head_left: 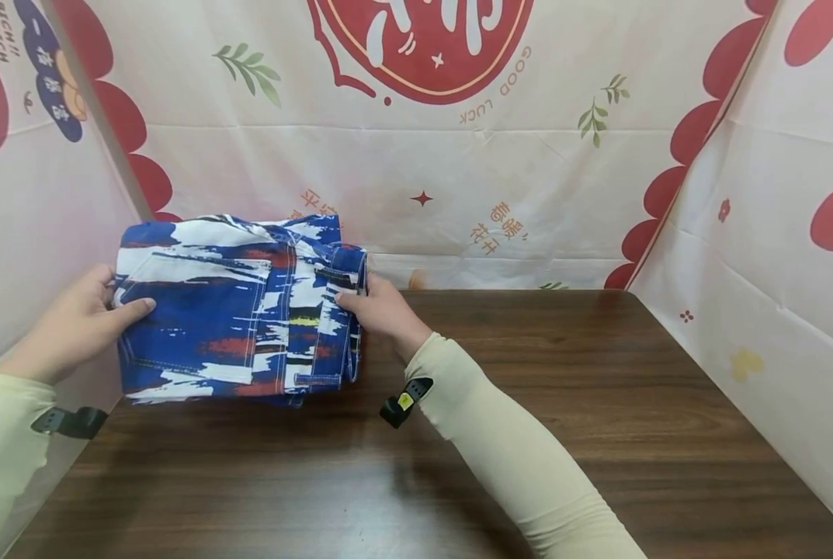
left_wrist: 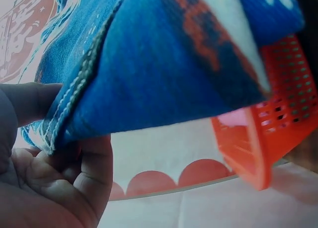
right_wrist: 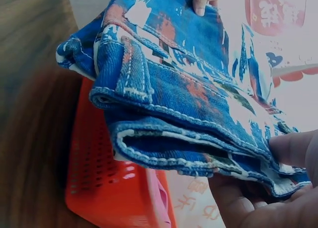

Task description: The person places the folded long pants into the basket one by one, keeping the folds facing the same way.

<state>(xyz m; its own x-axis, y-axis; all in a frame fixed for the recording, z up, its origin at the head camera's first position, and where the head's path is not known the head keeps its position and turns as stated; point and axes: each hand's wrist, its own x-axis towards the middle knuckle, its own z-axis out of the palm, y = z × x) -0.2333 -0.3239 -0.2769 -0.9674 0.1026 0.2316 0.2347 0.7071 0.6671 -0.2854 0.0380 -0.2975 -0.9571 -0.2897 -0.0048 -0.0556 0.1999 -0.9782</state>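
Folded denim pants [head_left: 199, 310], blue with white, red and black streaks, hang over the left of the table, a stitched pocket facing me. My left hand [head_left: 84, 322] pinches their left edge, its thumb lying on the front. At the opposite side my right hand [head_left: 381, 310] grips the waistband, thumb in front and fingers behind. The right wrist view shows the layered waistband [right_wrist: 164, 148] with a belt loop. Seen from the left wrist, the thumb and fingers close on a stitched seam [left_wrist: 74, 99].
An orange-red plastic basket [right_wrist: 112, 178] with holes in its wall stands behind the pants, hidden from the head view; something pink [right_wrist: 160, 200] lies in it. The brown wooden table [head_left: 528, 404] meets printed cloth [head_left: 416, 163] at the back and sides.
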